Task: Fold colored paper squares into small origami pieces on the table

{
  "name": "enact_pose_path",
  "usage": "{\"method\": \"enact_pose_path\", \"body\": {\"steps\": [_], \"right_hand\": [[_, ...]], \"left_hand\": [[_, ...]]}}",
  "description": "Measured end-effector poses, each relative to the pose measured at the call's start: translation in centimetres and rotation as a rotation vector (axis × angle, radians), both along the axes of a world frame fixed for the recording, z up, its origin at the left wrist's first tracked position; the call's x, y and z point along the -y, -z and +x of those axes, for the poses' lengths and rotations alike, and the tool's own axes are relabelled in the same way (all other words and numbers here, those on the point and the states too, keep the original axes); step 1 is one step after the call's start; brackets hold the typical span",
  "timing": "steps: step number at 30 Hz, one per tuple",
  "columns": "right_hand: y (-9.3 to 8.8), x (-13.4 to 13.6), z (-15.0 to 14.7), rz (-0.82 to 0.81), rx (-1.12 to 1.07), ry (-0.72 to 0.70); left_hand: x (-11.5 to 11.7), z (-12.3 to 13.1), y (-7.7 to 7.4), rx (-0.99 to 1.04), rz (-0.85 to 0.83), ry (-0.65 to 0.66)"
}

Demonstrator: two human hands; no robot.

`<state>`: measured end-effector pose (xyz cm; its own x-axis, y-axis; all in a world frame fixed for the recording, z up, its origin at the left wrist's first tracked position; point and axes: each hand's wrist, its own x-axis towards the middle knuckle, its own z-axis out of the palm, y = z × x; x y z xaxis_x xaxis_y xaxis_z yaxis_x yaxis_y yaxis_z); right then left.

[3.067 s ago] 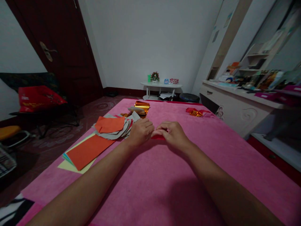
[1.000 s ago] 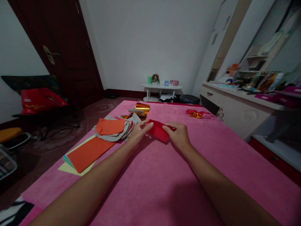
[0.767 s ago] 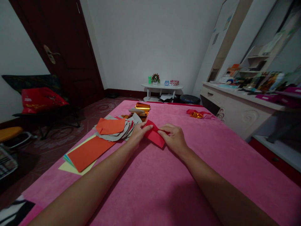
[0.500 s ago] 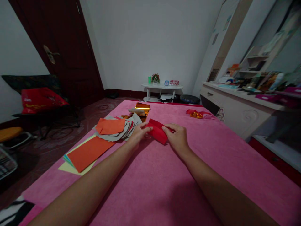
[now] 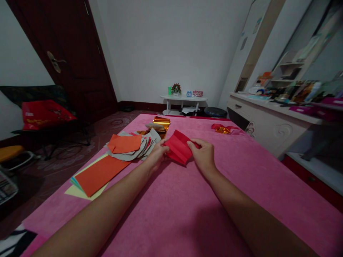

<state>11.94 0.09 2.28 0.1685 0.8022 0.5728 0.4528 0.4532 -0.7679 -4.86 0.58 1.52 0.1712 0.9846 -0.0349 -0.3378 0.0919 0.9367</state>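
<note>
A creased sheet of red paper [image 5: 179, 146] is held between both hands above the pink cloth [image 5: 171, 200]. My left hand [image 5: 158, 154] pinches its left edge, and my right hand [image 5: 202, 152] grips the right edge with thumb on top. Left of my left hand lies a pile of grey and red paper pieces [image 5: 128, 156] with an orange piece [image 5: 125, 143] on top. Nearer on the left, an orange rectangular sheet [image 5: 100, 175] rests on yellow and blue-green sheets. Behind the pile is a shiny gold roll [image 5: 161, 121].
Crumpled red and gold foil [image 5: 222, 129] lies at the cloth's far right. A small white table [image 5: 184, 97] stands by the wall. On the right is a white dresser [image 5: 268, 117] with many items, on the left a chair with a red bag [image 5: 46, 114].
The red paper is opened wider, its upper part raised, so more of its creased surface shows. Both hands still hold it, the right slightly farther right. The view has shifted slightly.
</note>
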Motion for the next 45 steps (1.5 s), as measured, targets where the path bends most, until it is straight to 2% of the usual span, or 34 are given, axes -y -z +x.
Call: {"method": "enact_pose_path", "body": {"steps": [6,11,16,21,23,25,28,31,34,37,40,45], "right_hand": [[1.1,-1.4,1.2,-0.088,-0.195,0.018],[1.9,-2.0,1.3,-0.181,-0.360,-0.029],[1.7,-1.6,1.1,-0.248,-0.380,-0.068],[1.1,-1.2,0.9,-0.427,-0.544,-0.127],[0.8,-1.1,0.9,-0.553,-0.633,-0.161],[0.5,-1.1,0.9,-0.667,-0.664,-0.205],[0.2,-0.8,0.7,-0.771,-0.640,-0.286],[0.1,-0.3,0.5,-0.844,-0.587,-0.391],[0.2,-0.1,0.4,-0.871,-0.497,-0.454],[0.4,-0.3,0.4,-0.843,-0.466,-0.396],[0.6,-0.7,0.5,-0.784,-0.510,-0.346],[0.5,-1.2,1.1,-0.649,-0.674,-0.356]], "left_hand": [[0.1,0.3,-0.1,0.128,0.063,0.004],[0.2,0.3,0.3,0.167,0.077,0.048],[0.3,0.3,0.1,0.141,0.090,-0.003],[0.5,-0.1,-1.0,0.216,0.113,0.113],[0.5,-0.3,-1.2,0.188,0.154,0.126],[0.4,-0.4,-1.0,0.082,0.222,0.069],[-0.1,-0.4,-0.4,-0.103,0.335,-0.062],[-0.4,-0.5,0.1,-0.128,0.355,-0.091],[-0.6,-0.5,0.2,-0.091,0.284,-0.087],[-0.8,-0.7,0.1,-0.071,0.258,-0.139],[-1.1,-0.8,0.0,-0.091,0.292,-0.201],[-1.4,-1.1,0.2,-0.136,0.340,-0.305]]}}
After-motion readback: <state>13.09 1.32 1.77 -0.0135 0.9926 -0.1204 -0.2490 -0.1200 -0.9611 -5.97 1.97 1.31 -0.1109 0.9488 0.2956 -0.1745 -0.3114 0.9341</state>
